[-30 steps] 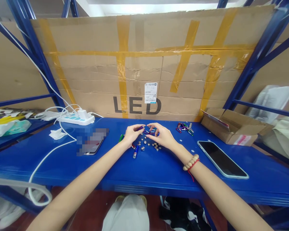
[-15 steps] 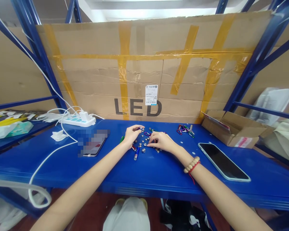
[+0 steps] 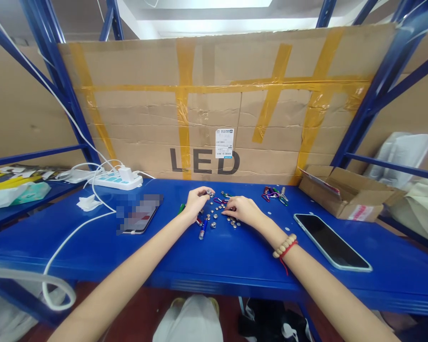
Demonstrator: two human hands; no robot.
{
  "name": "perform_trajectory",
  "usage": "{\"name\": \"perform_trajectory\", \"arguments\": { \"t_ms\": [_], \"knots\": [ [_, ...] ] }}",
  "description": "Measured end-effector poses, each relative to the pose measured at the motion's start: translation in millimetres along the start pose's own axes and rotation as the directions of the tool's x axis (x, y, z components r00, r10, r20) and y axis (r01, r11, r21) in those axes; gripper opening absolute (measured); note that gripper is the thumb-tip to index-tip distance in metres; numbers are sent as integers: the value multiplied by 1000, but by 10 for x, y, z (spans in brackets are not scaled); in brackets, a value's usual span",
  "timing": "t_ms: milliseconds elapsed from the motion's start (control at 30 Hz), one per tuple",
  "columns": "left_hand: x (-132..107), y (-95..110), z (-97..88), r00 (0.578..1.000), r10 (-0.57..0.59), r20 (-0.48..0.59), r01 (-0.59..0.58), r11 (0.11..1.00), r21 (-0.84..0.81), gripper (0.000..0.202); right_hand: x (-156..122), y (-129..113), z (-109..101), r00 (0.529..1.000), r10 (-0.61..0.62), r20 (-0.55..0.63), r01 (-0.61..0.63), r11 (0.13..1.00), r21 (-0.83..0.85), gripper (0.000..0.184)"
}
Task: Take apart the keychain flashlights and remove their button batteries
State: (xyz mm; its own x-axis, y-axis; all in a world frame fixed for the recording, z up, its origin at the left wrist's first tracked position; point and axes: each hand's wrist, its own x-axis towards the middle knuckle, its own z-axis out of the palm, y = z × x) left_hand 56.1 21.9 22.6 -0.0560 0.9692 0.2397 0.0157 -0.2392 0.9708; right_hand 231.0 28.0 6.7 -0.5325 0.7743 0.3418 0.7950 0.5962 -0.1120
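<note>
Blue tabletop [image 3: 171, 256] | left hand [image 3: 195, 201] pinching silver-ended piece [image 3: 209, 192] | right hand [image 3: 244, 210] palm-down

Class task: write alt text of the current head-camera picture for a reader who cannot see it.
A bare left hand holds a small silvery-ended object; the right hand is beside small, round, silvery pieces on a blue tabletop. Further right are a black-screened phone in a pale case and an open brown cardboard box.

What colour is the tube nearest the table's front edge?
Mostly blue; the tube shows best in the head view.
</note>
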Motion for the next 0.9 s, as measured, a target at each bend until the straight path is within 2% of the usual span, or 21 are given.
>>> {"name": "perform_trajectory", "arguments": {
  "t_ms": [267,533,700,900],
  "knots": [
    [-20,31,-3,999,-33,-16,33,999,13,23,9,-6,7,997,81,-12,-79,987,137,11],
    [-10,10,-12,999,-43,-26,43,999,5,23,32,105,89,999,33,-32,-21,945,327,15],
    [-2,0,-11,998,-50,-27,51,999,10,24,42,124,94,997,82,-11,-73,940,334,7],
    [1,-1,-13,998,-51,-21,51,999,-7,24,27,91,86,992,121,-22,-108,944,313,13]
  ]
}}
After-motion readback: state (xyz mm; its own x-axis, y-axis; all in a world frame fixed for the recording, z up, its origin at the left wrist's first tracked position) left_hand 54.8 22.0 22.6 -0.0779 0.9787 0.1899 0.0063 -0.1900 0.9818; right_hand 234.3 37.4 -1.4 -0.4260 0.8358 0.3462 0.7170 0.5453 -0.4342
